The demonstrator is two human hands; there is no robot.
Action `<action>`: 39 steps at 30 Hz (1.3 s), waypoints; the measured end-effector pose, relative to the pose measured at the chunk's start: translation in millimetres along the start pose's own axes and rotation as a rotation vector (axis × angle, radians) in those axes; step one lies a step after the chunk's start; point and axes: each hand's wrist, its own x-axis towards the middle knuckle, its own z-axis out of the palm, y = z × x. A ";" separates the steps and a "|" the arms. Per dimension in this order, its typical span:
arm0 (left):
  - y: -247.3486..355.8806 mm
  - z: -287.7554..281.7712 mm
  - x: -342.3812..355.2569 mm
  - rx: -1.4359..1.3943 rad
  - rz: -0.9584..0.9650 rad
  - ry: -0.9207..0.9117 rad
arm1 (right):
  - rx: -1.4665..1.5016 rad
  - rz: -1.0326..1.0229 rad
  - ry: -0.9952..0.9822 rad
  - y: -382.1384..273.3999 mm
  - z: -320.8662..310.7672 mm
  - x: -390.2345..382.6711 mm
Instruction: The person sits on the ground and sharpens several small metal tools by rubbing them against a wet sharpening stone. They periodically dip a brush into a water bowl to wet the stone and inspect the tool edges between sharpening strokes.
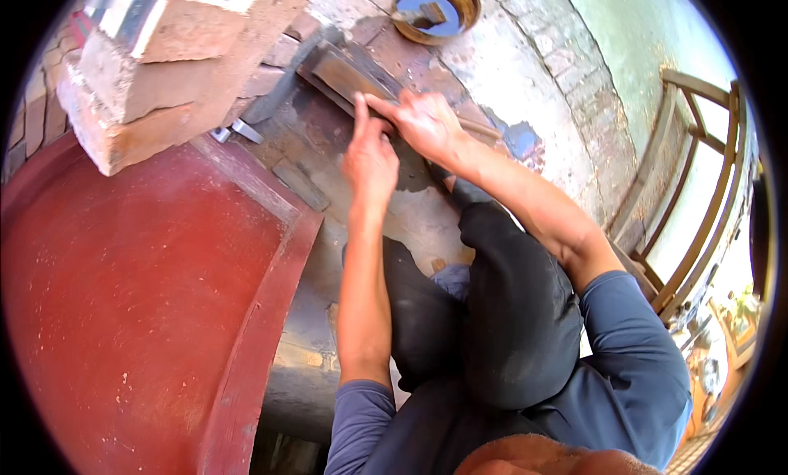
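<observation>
A worn rectangular sharpening stone (pixel 349 74) lies on a dark, wet patch of floor in front of me. My right hand (pixel 423 122) is closed round a tool whose pale wooden handle (pixel 480 128) sticks out to the right. Its working end is hidden under my fingers, so its exact kind does not show. My left hand (pixel 372 155) presses at the tool's front over the stone, index finger stretched forward and the other fingers curled. Beyond the stone stands a round brown bowl (pixel 472 19) with water and a small block (pixel 431 13) in it.
Stacked bricks (pixel 164 89) rise at the far left above a red tabletop (pixel 148 286). A shiny metal piece (pixel 238 133) and a flat strip (pixel 300 185) lie near the table's corner. A wooden chair frame (pixel 698 188) stands at the right by a pale wall.
</observation>
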 end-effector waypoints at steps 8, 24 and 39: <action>-9.4 24.8 -23.4 0.053 0.083 0.018 | -0.020 -0.015 0.023 6.4 -0.3 -18.9; -8.2 22.6 -11.3 0.072 0.091 0.002 | -0.083 -0.024 0.003 9.5 -9.6 -19.2; -5.4 20.6 -0.1 0.023 0.198 0.064 | -0.035 0.029 0.137 12.5 6.1 -25.0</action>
